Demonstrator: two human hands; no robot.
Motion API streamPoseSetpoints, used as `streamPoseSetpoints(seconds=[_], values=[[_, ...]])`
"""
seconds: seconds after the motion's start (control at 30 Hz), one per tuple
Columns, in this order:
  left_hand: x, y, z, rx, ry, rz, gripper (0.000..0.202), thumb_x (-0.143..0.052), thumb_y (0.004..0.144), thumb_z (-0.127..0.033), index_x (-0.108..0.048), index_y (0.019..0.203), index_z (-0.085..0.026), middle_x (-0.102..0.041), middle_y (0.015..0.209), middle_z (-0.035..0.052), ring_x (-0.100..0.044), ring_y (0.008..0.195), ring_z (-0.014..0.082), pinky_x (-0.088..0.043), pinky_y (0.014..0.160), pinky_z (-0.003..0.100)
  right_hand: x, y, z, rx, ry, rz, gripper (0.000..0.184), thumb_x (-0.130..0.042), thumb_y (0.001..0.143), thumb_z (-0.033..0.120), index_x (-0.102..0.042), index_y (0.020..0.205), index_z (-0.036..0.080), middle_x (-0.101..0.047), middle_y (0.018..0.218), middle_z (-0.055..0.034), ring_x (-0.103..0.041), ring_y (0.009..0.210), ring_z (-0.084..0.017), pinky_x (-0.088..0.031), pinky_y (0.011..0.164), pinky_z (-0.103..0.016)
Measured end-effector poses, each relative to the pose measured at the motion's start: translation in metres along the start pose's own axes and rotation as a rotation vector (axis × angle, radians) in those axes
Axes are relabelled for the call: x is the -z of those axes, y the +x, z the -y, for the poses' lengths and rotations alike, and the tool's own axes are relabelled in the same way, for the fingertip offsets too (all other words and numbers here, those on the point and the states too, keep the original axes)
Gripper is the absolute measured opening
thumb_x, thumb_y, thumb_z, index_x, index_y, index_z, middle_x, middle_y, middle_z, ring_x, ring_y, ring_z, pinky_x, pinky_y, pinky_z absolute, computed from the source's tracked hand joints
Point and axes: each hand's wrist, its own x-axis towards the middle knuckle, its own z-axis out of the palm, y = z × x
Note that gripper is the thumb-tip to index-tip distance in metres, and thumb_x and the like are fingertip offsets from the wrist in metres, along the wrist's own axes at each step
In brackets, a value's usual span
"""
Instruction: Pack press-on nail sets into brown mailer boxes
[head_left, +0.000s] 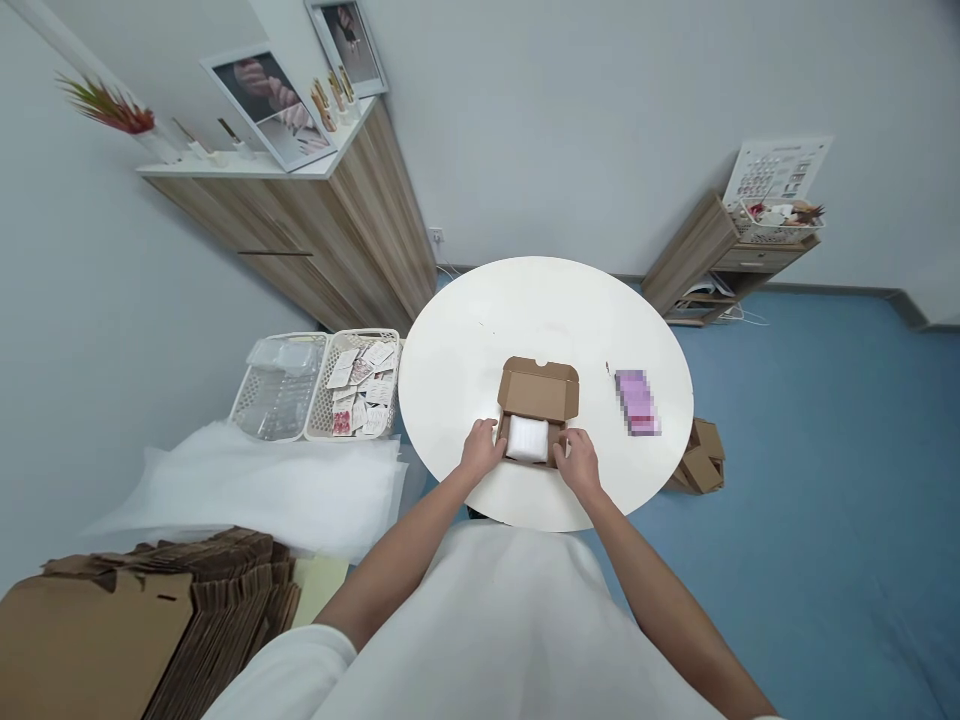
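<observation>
A small brown cardboard box [537,392] lies open near the front of the round white table [487,340], its lid flap standing back. White foam padding [527,438] fills the box. My left hand [481,448] holds the box's left side, fingers curled against the wall. My right hand [578,462] grips the right side the same way. Both hands press on the box from opposite sides.
A blurred purple packet [637,402] lies on the table to the right. Two white baskets [319,385] with small cards and plastic bags stand left, on white foam sheets [247,485]. Flat cardboard blanks [142,610] are stacked lower left. More cardboard [701,458] lies on the blue floor.
</observation>
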Motion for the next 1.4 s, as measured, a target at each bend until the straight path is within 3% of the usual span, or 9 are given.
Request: streamPoseSetpoints(seconds=[0.07,0.17,0.4,0.6,0.8,0.97,1.2,1.3,1.4], values=[[-0.003,0.001,0.005,0.048,-0.046,0.008,0.040,-0.051,0.073,-0.026,-0.044,0.111,-0.014,-0.054,0.102,0.0105,-0.054,0.090,0.0193,-0.040,0.077,0.028,0.003,-0.004,-0.005,-0.100,0.035,-0.035,0.036,-0.047,0.069,0.026,-0.050,0.105,0.018,-0.051,0.105,-0.0096,-0.053,0.083,-0.019,-0.042,0.071,-0.031],[-0.010,0.001,0.008,0.093,-0.096,0.040,0.041,-0.054,0.071,-0.024,-0.045,0.110,-0.014,-0.058,0.095,0.0086,-0.056,0.085,0.0186,-0.040,0.073,0.027,0.002,-0.006,-0.010,-0.238,0.137,0.055,0.047,-0.048,0.068,0.027,-0.044,0.114,0.018,-0.054,0.105,-0.0086,-0.057,0.073,-0.016,-0.044,0.066,-0.030],[-0.018,-0.001,0.018,0.142,-0.215,0.067,0.036,-0.058,0.068,-0.023,-0.052,0.103,-0.017,-0.061,0.088,0.0046,-0.057,0.079,0.0163,-0.041,0.069,0.024,0.002,0.009,-0.012,-0.284,0.252,0.172,0.048,-0.051,0.067,0.032,-0.046,0.114,0.021,-0.056,0.108,-0.0054,-0.057,0.079,-0.016,-0.045,0.073,-0.031],[0.002,0.018,0.023,0.237,-0.458,-0.024,0.044,-0.045,0.075,-0.050,-0.054,0.101,-0.015,-0.060,0.100,0.0093,-0.056,0.090,0.0193,-0.040,0.078,0.028,0.024,0.045,-0.021,-0.401,0.475,0.142,0.057,-0.053,0.067,0.050,-0.047,0.114,0.019,-0.049,0.120,-0.0099,-0.050,0.103,-0.022,-0.043,0.082,-0.033],[0.029,0.047,0.008,0.341,-0.821,0.061,0.066,-0.025,0.076,-0.065,-0.047,0.112,-0.014,-0.049,0.121,0.0128,-0.052,0.101,0.0206,-0.042,0.078,0.028,0.036,0.097,-0.013,-0.537,0.740,0.355,0.058,-0.032,0.073,0.065,-0.048,0.113,0.027,-0.049,0.122,-0.0058,-0.046,0.110,-0.021,-0.041,0.085,-0.036],[0.031,0.049,-0.005,0.339,-0.899,0.173,0.071,-0.020,0.075,-0.067,-0.050,0.111,-0.014,-0.053,0.117,0.0111,-0.050,0.104,0.0221,-0.039,0.083,0.031,0.033,0.110,0.007,-0.428,0.744,0.529,0.062,-0.019,0.074,0.068,-0.051,0.111,0.030,-0.054,0.116,-0.0013,-0.048,0.107,-0.021,-0.038,0.088,-0.038],[0.031,0.044,-0.003,0.215,-0.959,0.151,0.071,-0.011,0.078,-0.065,-0.048,0.117,-0.018,-0.040,0.130,0.0074,-0.038,0.117,0.0234,-0.035,0.089,0.034,0.040,0.101,0.019,-0.245,0.705,0.478,0.057,-0.014,0.076,0.065,-0.042,0.119,0.040,-0.038,0.131,0.0086,-0.036,0.117,-0.019,-0.034,0.092,-0.038],[0.027,0.041,0.002,0.194,-0.904,0.154,0.071,-0.011,0.077,-0.066,-0.047,0.119,-0.021,-0.035,0.134,0.0046,-0.032,0.121,0.0234,-0.035,0.088,0.033,0.044,0.092,0.013,-0.254,0.695,0.448,0.059,-0.013,0.075,0.066,-0.043,0.119,0.039,-0.039,0.129,0.0073,-0.040,0.112,-0.019,-0.035,0.091,-0.037],[0.023,0.036,0.007,0.208,-0.891,0.189,0.075,-0.008,0.076,-0.067,-0.045,0.121,-0.020,-0.040,0.129,0.0058,-0.037,0.115,0.0220,-0.037,0.086,0.032,0.047,0.079,0.006,-0.275,0.757,0.479,0.065,-0.010,0.074,0.067,-0.044,0.120,0.036,-0.047,0.121,0.0024,-0.046,0.104,-0.019,-0.039,0.087,-0.034]])
